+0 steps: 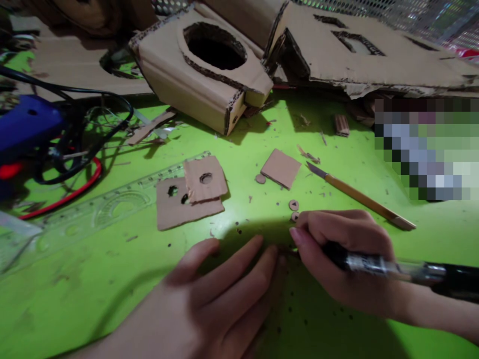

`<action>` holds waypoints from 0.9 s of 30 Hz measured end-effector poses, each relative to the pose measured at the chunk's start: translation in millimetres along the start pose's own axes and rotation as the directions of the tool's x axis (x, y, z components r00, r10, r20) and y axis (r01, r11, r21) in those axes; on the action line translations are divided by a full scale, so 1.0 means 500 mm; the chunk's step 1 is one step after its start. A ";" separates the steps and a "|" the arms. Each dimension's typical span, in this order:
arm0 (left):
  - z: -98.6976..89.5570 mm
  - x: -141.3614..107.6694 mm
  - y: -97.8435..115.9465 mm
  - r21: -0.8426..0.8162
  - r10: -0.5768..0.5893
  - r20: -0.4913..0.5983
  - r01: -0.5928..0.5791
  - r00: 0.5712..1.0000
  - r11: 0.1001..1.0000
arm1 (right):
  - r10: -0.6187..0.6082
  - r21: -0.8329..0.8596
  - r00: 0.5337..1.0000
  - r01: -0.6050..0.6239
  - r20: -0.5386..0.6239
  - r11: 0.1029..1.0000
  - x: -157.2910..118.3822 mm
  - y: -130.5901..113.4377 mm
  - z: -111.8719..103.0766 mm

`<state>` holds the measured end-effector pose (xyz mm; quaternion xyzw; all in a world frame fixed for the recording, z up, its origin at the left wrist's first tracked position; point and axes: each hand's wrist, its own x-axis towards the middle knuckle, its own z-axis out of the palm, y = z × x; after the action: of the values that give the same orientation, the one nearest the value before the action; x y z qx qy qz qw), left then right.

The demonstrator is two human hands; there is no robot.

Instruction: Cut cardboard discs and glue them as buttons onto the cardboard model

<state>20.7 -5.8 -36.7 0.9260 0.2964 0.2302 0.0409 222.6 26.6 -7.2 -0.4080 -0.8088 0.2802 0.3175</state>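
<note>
My right hand (348, 249) is closed around a black pen (404, 271) with a clear barrel. The pen's tip is down near the table, mostly hidden by my fingers. My left hand (220, 289) lies low over the table with its fingers stretched out, their ends close to the pen tip. Whatever may lie under those fingertips is too small and dark to make out. Just above my right hand are two small cardboard discs (294, 205) with dark triangles on them. A square cardboard piece (282, 168) and a plain disc (260, 178) lie farther off.
A craft knife (366, 202) rests at the right. Two holed cardboard pieces (168, 212) overlap a clear ruler (112, 204) on the green table (123, 299). Cardboard structures (179, 75) stand behind. Black cables (123, 94) and a blue tool (30, 122) are at the left.
</note>
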 end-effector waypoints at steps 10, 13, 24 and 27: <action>-0.014 0.007 0.009 -0.051 -0.036 0.058 0.039 0.998 0.998 | -0.004 -0.019 1.000 0.005 0.017 1.000 0.001 0.000 0.001; -0.015 0.010 0.010 -0.056 -0.041 0.060 0.044 0.997 0.997 | -0.002 -0.009 1.000 0.002 0.019 1.000 0.003 0.000 0.002; -0.012 0.008 0.014 -0.068 -0.056 0.027 0.058 0.998 0.996 | -0.025 0.004 1.000 0.025 -0.004 1.000 0.004 0.002 0.004; -0.010 0.013 0.014 -0.070 -0.079 0.017 0.080 0.997 0.994 | -0.018 0.020 1.000 0.018 0.000 1.000 0.003 0.002 0.004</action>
<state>26.9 -8.0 -27.8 0.9132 0.3243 0.2319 0.0847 220.9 28.1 -8.6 -0.3973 -0.8096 0.2856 0.3242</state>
